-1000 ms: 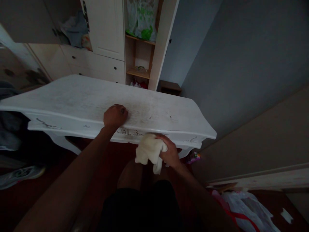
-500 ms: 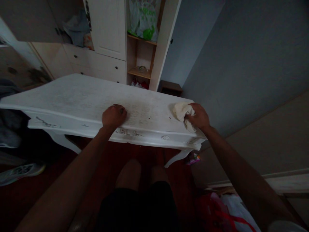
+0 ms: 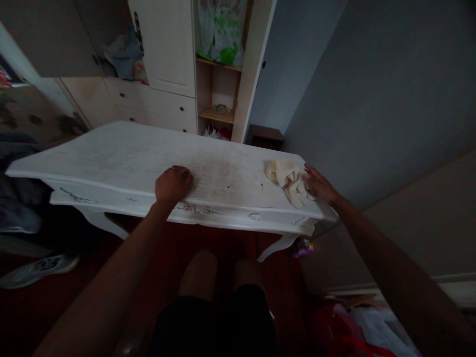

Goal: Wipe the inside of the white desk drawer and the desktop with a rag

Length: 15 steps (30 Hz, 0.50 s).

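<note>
A white desk with carved drawer fronts stands before me, its top smudged grey around the middle. On that top, near the front edge, rests my left hand, curled closed. A small dark, round thing shows at its fingers; I cannot make out what it is. A cream cloth lies crumpled at the desk's right end, with a small brown pattern showing. My right hand is at the cloth's right edge, fingers stretched out and not wrapped round it. Whether the fingertips touch the cloth is unclear.
Behind the desk stands a white cabinet with an open door and plastic bags on a shelf. A grey wall rises at the right. Red and white bags lie on the floor at lower right; a shoe is at left.
My right hand has loosened from the cloth and shifted right. The cloth now lies more spread, its pattern visible. My left hand stays closed on the desktop; the view has shifted slightly.
</note>
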### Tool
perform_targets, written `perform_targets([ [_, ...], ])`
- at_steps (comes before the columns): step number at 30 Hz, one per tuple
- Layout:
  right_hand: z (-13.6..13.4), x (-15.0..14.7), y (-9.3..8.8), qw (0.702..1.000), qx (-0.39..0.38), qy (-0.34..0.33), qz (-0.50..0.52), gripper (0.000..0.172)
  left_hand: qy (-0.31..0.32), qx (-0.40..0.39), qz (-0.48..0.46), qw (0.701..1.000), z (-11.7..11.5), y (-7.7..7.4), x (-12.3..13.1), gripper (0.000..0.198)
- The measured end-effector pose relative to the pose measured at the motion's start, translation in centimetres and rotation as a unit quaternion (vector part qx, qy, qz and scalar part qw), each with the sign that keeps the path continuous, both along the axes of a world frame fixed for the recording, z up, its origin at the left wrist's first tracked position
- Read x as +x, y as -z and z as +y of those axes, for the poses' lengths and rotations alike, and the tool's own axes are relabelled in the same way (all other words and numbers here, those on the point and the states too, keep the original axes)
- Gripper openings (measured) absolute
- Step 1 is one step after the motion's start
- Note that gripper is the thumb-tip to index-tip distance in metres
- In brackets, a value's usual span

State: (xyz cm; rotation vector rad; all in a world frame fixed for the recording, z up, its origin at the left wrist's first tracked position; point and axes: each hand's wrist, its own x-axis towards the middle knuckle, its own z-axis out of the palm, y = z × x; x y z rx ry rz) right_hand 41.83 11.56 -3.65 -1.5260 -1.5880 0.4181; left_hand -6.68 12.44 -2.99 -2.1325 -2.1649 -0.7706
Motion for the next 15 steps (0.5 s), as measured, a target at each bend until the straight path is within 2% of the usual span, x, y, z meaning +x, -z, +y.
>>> perform_targets([
  [3,0.3,1.7,1.2,0.991,0.044,0.099,0.083,0.051,-0.007,-0.003,-0.014,1.0,-0.1,-0.2,0.1,0.036],
  [5,0.5,2.1,1.9,0.982,0.059,0.149,0.103,0.043,-0.008,-0.006,-0.024,1.0,-0.2,-0.3,0.1,0.035],
  [9,0.8,2.1,2.2,0.977,0.064,0.173,0.106,0.025,-0.033,0.023,-0.041,0.998,-0.6,0.0,0.4,0.034],
  [12,0.7,1.9,1.9,0.971,0.075,0.183,0.133,0.019,-0.057,0.058,-0.061,0.995,-0.9,0.6,0.4,0.033],
  [15,0.5,1.8,1.8,0.964,0.077,0.196,0.162,0.016,-0.028,0.077,-0.068,0.994,-1.5,1.2,0.4,0.03],
])
